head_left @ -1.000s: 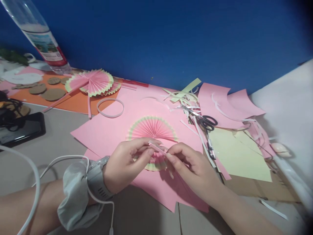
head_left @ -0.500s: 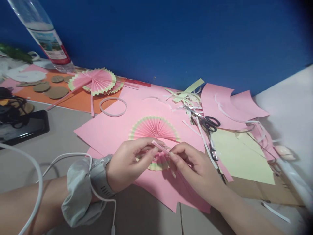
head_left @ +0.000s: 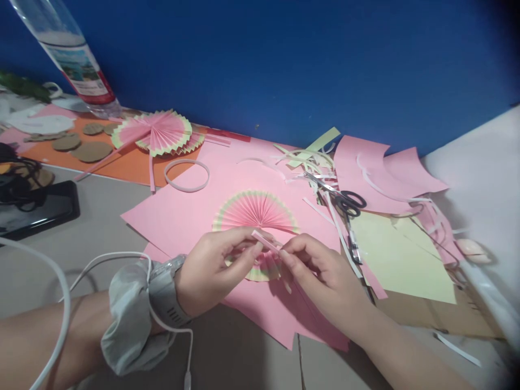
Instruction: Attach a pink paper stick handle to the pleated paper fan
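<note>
Between both hands is a narrow pink paper strip (head_left: 266, 242). My left hand (head_left: 221, 265) pinches its left part between thumb and fingers, and my right hand (head_left: 320, 276) pinches its right end. A loose end of a pale strip hangs below the right fingertips. Just beneath the hands lies a round pleated paper fan (head_left: 255, 208), pink with a yellow-green rim. My hands hide the fan's middle and much of its sides. Pink paper sheets (head_left: 162, 211) are spread under the fan.
Scissors (head_left: 349, 203) lie among paper scraps at right, near a pale green sheet (head_left: 410, 260). At back left are finished-looking pleated fans (head_left: 166, 132), cardboard discs (head_left: 91, 151) and a leaning plastic bottle (head_left: 77, 65). A phone (head_left: 44, 208) rests at left; a white cable (head_left: 60, 292) crosses my left forearm.
The whole view has shifted very slightly. Both hands keep their pinch on the pink strip in nearly the same position.
</note>
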Demonstrator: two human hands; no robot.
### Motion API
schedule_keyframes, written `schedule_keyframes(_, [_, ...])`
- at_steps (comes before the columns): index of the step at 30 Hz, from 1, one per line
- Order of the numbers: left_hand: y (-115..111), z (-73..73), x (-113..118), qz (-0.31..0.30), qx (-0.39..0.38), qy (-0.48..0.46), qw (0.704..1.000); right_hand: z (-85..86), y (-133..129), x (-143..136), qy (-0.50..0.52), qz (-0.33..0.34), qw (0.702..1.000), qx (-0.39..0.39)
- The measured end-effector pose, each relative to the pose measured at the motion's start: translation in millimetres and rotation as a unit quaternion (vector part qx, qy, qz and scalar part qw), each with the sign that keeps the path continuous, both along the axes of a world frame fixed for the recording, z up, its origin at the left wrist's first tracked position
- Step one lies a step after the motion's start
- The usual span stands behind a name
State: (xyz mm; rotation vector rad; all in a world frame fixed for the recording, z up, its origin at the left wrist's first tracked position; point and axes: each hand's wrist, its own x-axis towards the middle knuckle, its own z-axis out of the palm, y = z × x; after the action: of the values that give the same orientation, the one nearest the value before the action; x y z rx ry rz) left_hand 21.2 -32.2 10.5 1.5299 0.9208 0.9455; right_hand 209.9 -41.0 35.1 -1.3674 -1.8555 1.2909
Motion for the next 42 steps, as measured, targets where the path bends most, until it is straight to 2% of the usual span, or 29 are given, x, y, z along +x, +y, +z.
schedule_keyframes(14, [1.4, -0.2, -0.1, -0.001, 0.016, 0.010, 1.000, -1.7, -0.7, 1.1, 0.022, 0.006, 0.999, -0.024])
schedule_keyframes(20, [2.3, 0.4, -0.5, 0.004, 0.057, -0.001, 0.998, -2.9, 0.5, 3.3, 0.003, 0.007, 1.000, -0.015])
schedule_keyframes(29, [2.0, -0.9, 0.6, 0.005, 0.073, -0.002, 0.997, -2.6, -0.1, 4.4, -0.015, 0.009, 1.000, -0.016])
schedule_keyframes(42, [2.6, 0.1, -0.9, 0.002, 0.061, 0.026, 0.998, -2.4, 0.3, 6.0, -0.020, 0.005, 1.000, -0.011])
